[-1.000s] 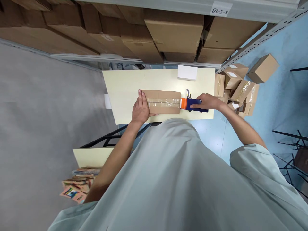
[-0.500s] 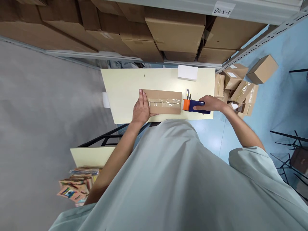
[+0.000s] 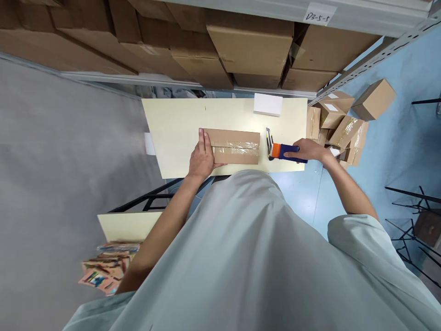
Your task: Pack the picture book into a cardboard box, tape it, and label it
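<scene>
A long brown cardboard box [image 3: 235, 138] lies on the pale yellow table [image 3: 172, 119], with shiny clear tape along its middle seam. Braced against its left end is my left hand [image 3: 202, 158], fingers over the far corner and thumb along the near edge, holding it. My right hand [image 3: 308, 151] is closed around a dark blue and orange tape dispenser [image 3: 288, 152], to the right of the box and apart from it. A utility knife [image 3: 269, 138] lies between box and dispenser, its lower end close to the dispenser's orange head.
A small white box [image 3: 268, 105] sits at the table's far edge. Behind stands a metal shelf [image 3: 248, 9] packed with large cartons [image 3: 255, 46]. Several taped cartons [image 3: 344, 131] are heaped on the floor to the right. Printed packets [image 3: 106, 271] are piled at lower left.
My right hand has drawn the tape dispenser right, away from the box's right end, uncovering more of the utility knife. My left hand and the box stay in place.
</scene>
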A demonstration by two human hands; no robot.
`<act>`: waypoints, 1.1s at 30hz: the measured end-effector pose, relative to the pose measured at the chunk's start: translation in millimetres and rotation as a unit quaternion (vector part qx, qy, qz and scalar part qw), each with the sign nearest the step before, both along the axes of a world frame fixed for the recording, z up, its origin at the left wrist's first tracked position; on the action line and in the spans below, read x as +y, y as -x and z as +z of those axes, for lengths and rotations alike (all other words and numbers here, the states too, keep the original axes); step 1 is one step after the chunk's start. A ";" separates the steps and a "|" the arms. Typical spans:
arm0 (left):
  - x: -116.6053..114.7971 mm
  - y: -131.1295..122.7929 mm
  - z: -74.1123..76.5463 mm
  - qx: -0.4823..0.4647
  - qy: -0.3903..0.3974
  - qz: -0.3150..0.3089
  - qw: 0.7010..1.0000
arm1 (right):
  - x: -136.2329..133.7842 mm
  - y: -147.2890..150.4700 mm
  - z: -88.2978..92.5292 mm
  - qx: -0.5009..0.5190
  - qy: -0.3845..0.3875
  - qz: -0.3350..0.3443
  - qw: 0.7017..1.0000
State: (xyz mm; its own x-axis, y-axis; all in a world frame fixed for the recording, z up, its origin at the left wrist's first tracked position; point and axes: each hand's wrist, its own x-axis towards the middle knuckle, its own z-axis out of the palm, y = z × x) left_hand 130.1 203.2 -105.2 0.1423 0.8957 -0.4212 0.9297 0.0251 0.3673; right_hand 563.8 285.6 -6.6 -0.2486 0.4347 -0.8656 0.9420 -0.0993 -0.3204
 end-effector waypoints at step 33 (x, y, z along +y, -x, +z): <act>-7.0 7.3 2.5 -0.058 -0.050 -0.041 0.996 | -72.4 85.6 -78.3 -0.183 -0.343 -0.185 0.902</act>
State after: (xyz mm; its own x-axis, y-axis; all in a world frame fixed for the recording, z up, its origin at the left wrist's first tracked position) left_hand 122.8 196.2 -102.7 0.2588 0.9158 -0.3071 0.8784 -0.0909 0.4691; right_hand 478.2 213.2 -84.8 0.2726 0.8939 -0.3559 0.9400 -0.3264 -0.0999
